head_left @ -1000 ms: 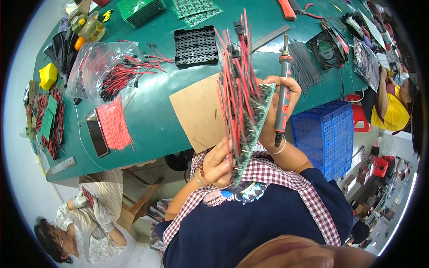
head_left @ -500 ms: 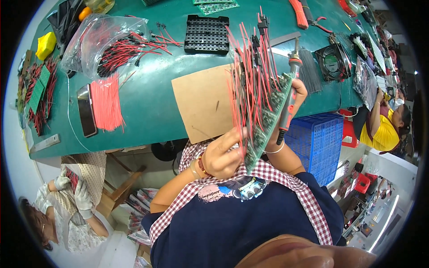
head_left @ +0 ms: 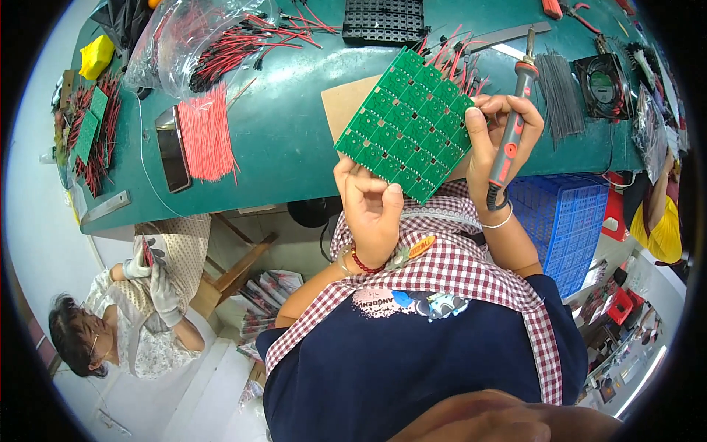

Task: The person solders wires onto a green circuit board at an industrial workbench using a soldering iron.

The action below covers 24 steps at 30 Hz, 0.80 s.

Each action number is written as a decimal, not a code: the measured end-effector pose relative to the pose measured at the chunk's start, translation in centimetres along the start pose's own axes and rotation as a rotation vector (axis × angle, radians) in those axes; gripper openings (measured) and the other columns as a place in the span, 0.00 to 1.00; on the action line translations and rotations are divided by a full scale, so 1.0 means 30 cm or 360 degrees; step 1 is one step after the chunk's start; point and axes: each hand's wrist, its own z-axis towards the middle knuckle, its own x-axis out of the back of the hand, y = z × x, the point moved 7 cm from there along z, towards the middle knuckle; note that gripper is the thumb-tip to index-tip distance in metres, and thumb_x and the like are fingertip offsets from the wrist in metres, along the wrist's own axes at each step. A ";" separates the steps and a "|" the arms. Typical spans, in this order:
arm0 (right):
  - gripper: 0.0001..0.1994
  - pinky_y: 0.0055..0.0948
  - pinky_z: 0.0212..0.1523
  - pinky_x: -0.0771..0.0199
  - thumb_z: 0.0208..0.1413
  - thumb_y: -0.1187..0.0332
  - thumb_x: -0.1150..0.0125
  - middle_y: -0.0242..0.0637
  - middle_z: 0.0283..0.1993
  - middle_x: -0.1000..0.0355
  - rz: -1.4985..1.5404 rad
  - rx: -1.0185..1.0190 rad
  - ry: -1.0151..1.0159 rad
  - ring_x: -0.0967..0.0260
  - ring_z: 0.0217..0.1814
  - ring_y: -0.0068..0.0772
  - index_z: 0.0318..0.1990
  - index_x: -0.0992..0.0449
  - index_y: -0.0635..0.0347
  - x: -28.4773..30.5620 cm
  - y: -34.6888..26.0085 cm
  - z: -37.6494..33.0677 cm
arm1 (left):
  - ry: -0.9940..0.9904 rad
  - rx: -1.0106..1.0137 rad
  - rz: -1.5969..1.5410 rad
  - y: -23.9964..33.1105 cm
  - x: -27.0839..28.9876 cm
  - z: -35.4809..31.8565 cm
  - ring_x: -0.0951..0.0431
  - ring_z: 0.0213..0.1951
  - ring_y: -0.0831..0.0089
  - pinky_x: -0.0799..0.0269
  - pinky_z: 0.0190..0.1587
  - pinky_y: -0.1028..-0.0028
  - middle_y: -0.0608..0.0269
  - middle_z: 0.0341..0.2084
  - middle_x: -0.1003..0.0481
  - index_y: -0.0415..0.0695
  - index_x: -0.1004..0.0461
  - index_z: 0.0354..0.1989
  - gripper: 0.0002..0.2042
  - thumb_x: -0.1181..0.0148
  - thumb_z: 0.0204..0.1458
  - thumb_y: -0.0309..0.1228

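- We see the left hand (head_left: 372,210) gripping the lower corner of a green circuit board panel (head_left: 407,124), fingers curled shut on its edge, thumb up against the board's face
- Right hand (head_left: 501,129) closed on 2 things at once: thumb + fingers pinch the panel's right edge, and the same hand holds a red-and-grey soldering iron (head_left: 512,129) upright, tip pointing away from the person
- Panel is held up off the bench (head_left: 287,140), tilted like a diamond, plain green side w/ a grid of small squares facing us; red wires (head_left: 451,57) stick out behind its top edge
- Behind the panel, a brown cardboard sheet (head_left: 345,107) lies on the green bench
- Left part of bench: bundle of cut red wires (head_left: 206,132) just beside a dark phone (head_left: 174,149); clear bag of red-and-black leads (head_left: 213,40) further back
- Back of bench: black grid tray (head_left: 383,18); right of the iron a bunch of thin black wires (head_left: 561,99) and a small black fan (head_left: 604,85)
- Blue plastic crate (head_left: 567,221) sits below the bench edge on the right, near the right forearm
- Lower left, another person in white gloves (head_left: 158,283) sits well apart from our hands; can't tell what they hold
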 end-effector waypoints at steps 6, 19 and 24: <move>0.22 0.32 0.48 0.27 0.52 0.84 0.38 0.35 0.36 0.32 -0.0181 0.0088 -0.0073 0.30 0.41 0.29 0.52 0.38 0.60 -0.011 0.023 -0.005 | -0.0002 0.0327 -0.0116 -0.045 0.006 0.007 0.35 0.54 0.70 0.38 0.55 0.71 0.53 0.57 0.46 0.40 0.36 0.36 0.07 0.45 0.54 0.16; 0.18 0.28 0.43 0.24 0.52 0.85 0.40 0.36 0.34 0.30 -0.0430 0.0156 -0.0125 0.25 0.42 0.32 0.49 0.34 0.61 0.029 0.051 -0.035 | -0.0122 0.0365 0.0646 -0.032 0.025 0.048 0.26 0.43 0.69 0.22 0.36 0.75 0.44 0.52 0.36 0.37 0.33 0.33 0.07 0.40 0.51 0.18; 0.18 0.29 0.43 0.25 0.51 0.85 0.39 0.37 0.35 0.29 -0.0486 0.0217 -0.0121 0.25 0.42 0.32 0.48 0.34 0.61 0.046 0.059 -0.031 | -0.0087 0.0518 0.0508 -0.040 0.054 0.056 0.24 0.37 0.74 0.22 0.34 0.78 0.39 0.58 0.36 0.35 0.33 0.34 0.06 0.41 0.53 0.19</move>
